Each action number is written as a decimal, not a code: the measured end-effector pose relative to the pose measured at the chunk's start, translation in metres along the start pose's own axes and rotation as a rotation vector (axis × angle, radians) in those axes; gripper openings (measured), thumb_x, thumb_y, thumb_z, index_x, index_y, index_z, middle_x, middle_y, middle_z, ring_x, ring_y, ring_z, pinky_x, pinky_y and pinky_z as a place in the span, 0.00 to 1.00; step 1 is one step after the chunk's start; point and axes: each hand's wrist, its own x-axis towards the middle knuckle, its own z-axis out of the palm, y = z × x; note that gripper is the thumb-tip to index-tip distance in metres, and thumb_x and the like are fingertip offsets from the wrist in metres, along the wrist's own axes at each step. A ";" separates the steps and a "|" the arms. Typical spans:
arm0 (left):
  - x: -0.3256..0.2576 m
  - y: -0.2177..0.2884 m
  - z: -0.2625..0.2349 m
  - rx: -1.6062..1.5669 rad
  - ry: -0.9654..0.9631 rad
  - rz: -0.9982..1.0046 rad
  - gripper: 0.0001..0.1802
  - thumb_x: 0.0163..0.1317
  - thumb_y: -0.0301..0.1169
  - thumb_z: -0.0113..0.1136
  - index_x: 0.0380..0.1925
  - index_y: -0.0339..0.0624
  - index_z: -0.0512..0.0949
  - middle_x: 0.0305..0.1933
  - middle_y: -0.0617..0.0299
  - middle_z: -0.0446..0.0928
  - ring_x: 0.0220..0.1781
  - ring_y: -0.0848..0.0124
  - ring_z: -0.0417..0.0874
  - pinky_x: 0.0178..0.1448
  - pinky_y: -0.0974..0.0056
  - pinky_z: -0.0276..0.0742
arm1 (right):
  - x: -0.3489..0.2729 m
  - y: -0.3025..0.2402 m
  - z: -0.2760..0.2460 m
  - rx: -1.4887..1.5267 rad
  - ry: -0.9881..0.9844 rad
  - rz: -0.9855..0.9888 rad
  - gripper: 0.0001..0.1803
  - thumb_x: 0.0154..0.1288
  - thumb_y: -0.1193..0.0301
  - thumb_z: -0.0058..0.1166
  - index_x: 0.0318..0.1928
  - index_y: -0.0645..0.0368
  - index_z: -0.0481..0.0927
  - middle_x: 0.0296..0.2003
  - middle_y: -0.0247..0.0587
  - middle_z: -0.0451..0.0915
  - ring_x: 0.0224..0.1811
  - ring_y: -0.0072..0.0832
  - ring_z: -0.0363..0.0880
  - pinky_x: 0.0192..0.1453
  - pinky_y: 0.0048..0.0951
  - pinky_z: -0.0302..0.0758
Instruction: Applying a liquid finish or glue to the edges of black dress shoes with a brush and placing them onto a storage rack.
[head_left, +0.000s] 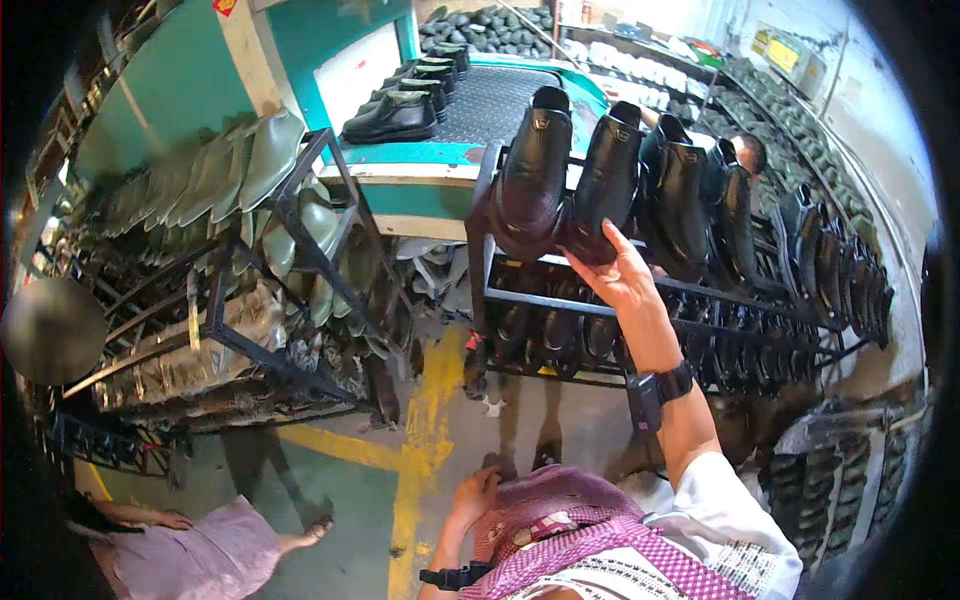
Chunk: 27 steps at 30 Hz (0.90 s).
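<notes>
My right hand (618, 272) is raised to the top row of the metal boot rack (560, 300), fingers curled around the toe of a black leather boot (605, 185) that hangs toe-down on its peg. Grip is on the lower end only; in my judgement I should lift straight along the peg, without twisting, so the neighbouring boot (530, 185), which touches it, stays seated. My left hand (475, 497) rests low against my checked apron (570, 540), fingers loosely bent, holding nothing.
</notes>
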 end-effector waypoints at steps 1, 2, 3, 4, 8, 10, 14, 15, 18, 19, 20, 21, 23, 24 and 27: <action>-0.003 -0.008 -0.004 0.006 -0.039 0.008 0.14 0.60 0.33 0.47 0.43 0.40 0.73 0.36 0.51 0.77 0.35 0.62 0.78 0.38 0.62 0.73 | -0.001 0.001 -0.001 -0.013 0.043 -0.052 0.21 0.57 0.62 0.54 0.45 0.64 0.69 0.45 0.49 0.73 0.48 0.40 0.72 0.53 0.44 0.70; -0.006 -0.018 -0.007 0.011 -0.067 0.010 0.15 0.61 0.32 0.47 0.45 0.37 0.72 0.37 0.54 0.77 0.33 0.69 0.78 0.37 0.66 0.73 | -0.003 0.004 0.001 -0.086 0.080 -0.115 0.21 0.57 0.62 0.53 0.44 0.65 0.69 0.43 0.47 0.74 0.45 0.39 0.74 0.51 0.38 0.73; -0.008 -0.030 -0.007 0.014 -0.076 0.017 0.15 0.61 0.32 0.47 0.45 0.37 0.72 0.37 0.54 0.77 0.33 0.69 0.78 0.37 0.66 0.73 | -0.007 0.004 -0.001 -0.081 0.085 -0.125 0.21 0.57 0.62 0.53 0.44 0.65 0.69 0.43 0.47 0.74 0.45 0.39 0.74 0.51 0.38 0.73; -0.010 -0.042 -0.006 -0.055 -0.112 -0.025 0.15 0.61 0.32 0.46 0.45 0.36 0.71 0.37 0.55 0.77 0.33 0.70 0.78 0.37 0.67 0.73 | -0.012 0.002 -0.005 -0.069 0.063 -0.174 0.20 0.56 0.62 0.54 0.43 0.63 0.70 0.41 0.45 0.75 0.42 0.38 0.75 0.48 0.38 0.74; -0.006 -0.035 -0.012 -0.226 -0.206 -0.103 0.15 0.61 0.33 0.47 0.45 0.36 0.72 0.35 0.55 0.79 0.34 0.70 0.80 0.37 0.67 0.74 | -0.058 0.010 -0.043 -0.086 -0.133 -0.291 0.20 0.58 0.60 0.51 0.45 0.60 0.70 0.41 0.42 0.75 0.41 0.33 0.76 0.39 0.32 0.76; 0.001 -0.010 -0.020 -0.353 -0.243 -0.142 0.16 0.62 0.33 0.45 0.46 0.36 0.71 0.36 0.57 0.78 0.34 0.72 0.79 0.37 0.69 0.74 | -0.088 0.033 -0.064 -0.084 -0.246 -0.281 0.20 0.60 0.60 0.49 0.48 0.59 0.69 0.44 0.41 0.74 0.41 0.32 0.76 0.37 0.31 0.75; 0.029 0.054 -0.026 -0.695 -0.351 -0.053 0.21 0.64 0.35 0.43 0.54 0.36 0.63 0.44 0.58 0.75 0.39 0.71 0.78 0.42 0.70 0.74 | -0.162 0.064 -0.120 -0.094 -0.238 -0.310 0.20 0.61 0.61 0.46 0.49 0.62 0.68 0.45 0.41 0.74 0.42 0.34 0.75 0.38 0.33 0.75; 0.036 0.073 -0.024 -0.789 -0.377 -0.023 0.23 0.64 0.36 0.43 0.56 0.36 0.60 0.45 0.58 0.75 0.41 0.70 0.78 0.45 0.69 0.73 | -0.179 0.068 -0.133 -0.117 -0.261 -0.238 0.22 0.60 0.61 0.47 0.50 0.63 0.67 0.45 0.42 0.74 0.42 0.35 0.75 0.38 0.34 0.75; 0.052 0.128 -0.004 -0.997 -0.512 0.012 0.31 0.63 0.43 0.42 0.62 0.42 0.49 0.55 0.57 0.67 0.54 0.66 0.69 0.56 0.63 0.66 | -0.219 0.072 -0.171 -0.158 -0.233 -0.030 0.25 0.58 0.61 0.49 0.51 0.65 0.66 0.45 0.45 0.73 0.43 0.36 0.75 0.38 0.36 0.76; 0.053 0.137 0.014 -1.081 -0.535 0.077 0.34 0.63 0.46 0.43 0.63 0.45 0.46 0.57 0.57 0.64 0.58 0.65 0.65 0.58 0.61 0.63 | -0.228 0.072 -0.181 -0.181 -0.196 0.080 0.27 0.57 0.61 0.50 0.52 0.65 0.65 0.45 0.46 0.73 0.43 0.36 0.75 0.38 0.36 0.76; 0.052 0.123 0.042 -1.061 -0.520 0.036 0.34 0.62 0.47 0.44 0.63 0.46 0.47 0.58 0.59 0.63 0.59 0.66 0.63 0.58 0.61 0.63 | -0.235 0.079 -0.185 -0.212 -0.255 0.100 0.27 0.55 0.62 0.51 0.52 0.65 0.64 0.45 0.46 0.73 0.42 0.37 0.75 0.37 0.36 0.77; 0.056 0.106 0.063 -1.048 -0.503 -0.001 0.35 0.61 0.48 0.45 0.63 0.47 0.48 0.58 0.60 0.62 0.60 0.68 0.61 0.58 0.62 0.63 | -0.244 0.084 -0.191 -0.245 -0.318 0.117 0.28 0.54 0.62 0.52 0.52 0.66 0.64 0.45 0.47 0.73 0.41 0.37 0.76 0.37 0.35 0.77; 0.029 0.155 0.058 -1.220 -0.685 -0.217 0.33 0.59 0.48 0.48 0.61 0.48 0.53 0.56 0.62 0.63 0.57 0.70 0.64 0.58 0.64 0.62 | -0.260 0.079 -0.222 -0.030 -0.199 0.294 0.27 0.54 0.65 0.51 0.52 0.66 0.64 0.43 0.45 0.73 0.40 0.35 0.76 0.40 0.34 0.77; 0.026 0.145 0.073 -1.331 -0.651 -0.249 0.31 0.58 0.46 0.48 0.59 0.48 0.55 0.56 0.63 0.64 0.57 0.71 0.64 0.58 0.65 0.61 | -0.260 0.079 -0.232 -0.038 -0.242 0.352 0.27 0.54 0.65 0.51 0.52 0.66 0.64 0.43 0.45 0.73 0.40 0.35 0.76 0.40 0.34 0.77; 0.013 0.139 0.097 -1.497 -0.550 -0.279 0.31 0.57 0.44 0.50 0.58 0.46 0.56 0.57 0.61 0.63 0.58 0.71 0.63 0.61 0.66 0.58 | -0.253 0.062 -0.278 -0.230 -0.353 0.541 0.26 0.54 0.67 0.49 0.53 0.65 0.63 0.47 0.45 0.70 0.46 0.35 0.72 0.49 0.34 0.72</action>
